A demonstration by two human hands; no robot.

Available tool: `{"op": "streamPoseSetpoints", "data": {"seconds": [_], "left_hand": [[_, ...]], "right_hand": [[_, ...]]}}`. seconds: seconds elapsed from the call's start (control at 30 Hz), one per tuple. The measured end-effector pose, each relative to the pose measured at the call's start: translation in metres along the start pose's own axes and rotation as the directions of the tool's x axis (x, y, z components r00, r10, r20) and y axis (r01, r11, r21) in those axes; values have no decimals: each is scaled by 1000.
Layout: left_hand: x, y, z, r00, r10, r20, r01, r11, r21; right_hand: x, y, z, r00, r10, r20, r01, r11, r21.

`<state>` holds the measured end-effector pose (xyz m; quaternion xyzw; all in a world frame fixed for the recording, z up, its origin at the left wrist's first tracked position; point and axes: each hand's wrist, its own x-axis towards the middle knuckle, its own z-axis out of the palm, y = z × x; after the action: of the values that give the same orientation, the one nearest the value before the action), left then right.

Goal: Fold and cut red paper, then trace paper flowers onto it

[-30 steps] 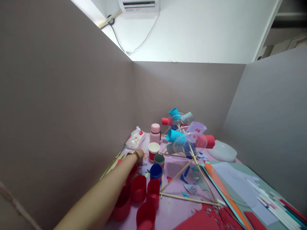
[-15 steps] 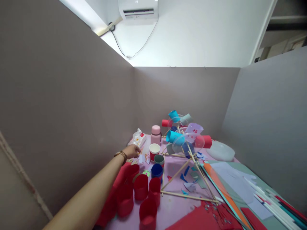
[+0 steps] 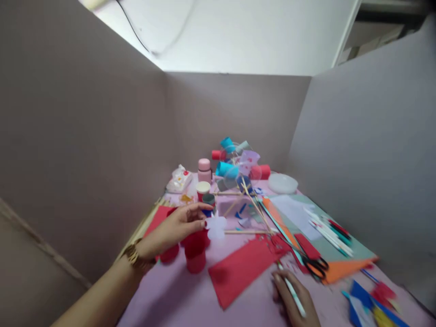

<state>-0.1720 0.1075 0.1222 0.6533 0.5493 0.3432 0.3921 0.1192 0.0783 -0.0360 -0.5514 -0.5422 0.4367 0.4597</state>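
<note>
My left hand (image 3: 189, 220), with a gold bracelet at the wrist, pinches a pale flower-shaped paper cutout (image 3: 215, 226) above the table. Below and behind it stand several red paper cups (image 3: 195, 258), partly hidden by the hand. At the lower right my right hand (image 3: 294, 297) is closed on a white marker (image 3: 292, 290), its tip pointing away from me. A sheet of red paper (image 3: 240, 268) lies flat between the two hands. Black-handled scissors (image 3: 316, 268) rest just beyond the right hand.
A stick frame (image 3: 252, 195) carrying coloured paper cups stands at the back. Near it are a pink flask (image 3: 204, 170) and a white bowl (image 3: 283, 183). Several markers (image 3: 332, 236) lie on a green mat (image 3: 352, 253) at right. Paper scraps (image 3: 366, 304) occupy the lower right corner.
My left hand has come back from the far left, now with the paper flower. My right hand has come into view with a marker. The view has tilted down and turned right.
</note>
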Motion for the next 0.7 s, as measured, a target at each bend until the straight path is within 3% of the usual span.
{"op": "streamPoseSetpoints", "data": {"seconds": [0.07,0.13,0.27,0.43,0.7], "left_hand": [[-21,-1,41,996,8,85,1,994,-106],[-35,-10,81,986,28,163,-6,991,-131],[-39,-35,135,988,36,152,-19,993,-114],[-36,-48,158,985,43,166,-16,987,-162],[-54,-52,165,991,-2,132,27,982,-187]], "right_hand": [[0,-2,-3,995,-65,76,60,996,69],[0,-4,-5,993,-85,79,77,992,101],[-3,-12,-8,980,-139,143,99,962,254],[-11,-17,-14,941,-194,279,100,943,318],[-17,-12,-13,901,-216,377,104,949,297]]}}
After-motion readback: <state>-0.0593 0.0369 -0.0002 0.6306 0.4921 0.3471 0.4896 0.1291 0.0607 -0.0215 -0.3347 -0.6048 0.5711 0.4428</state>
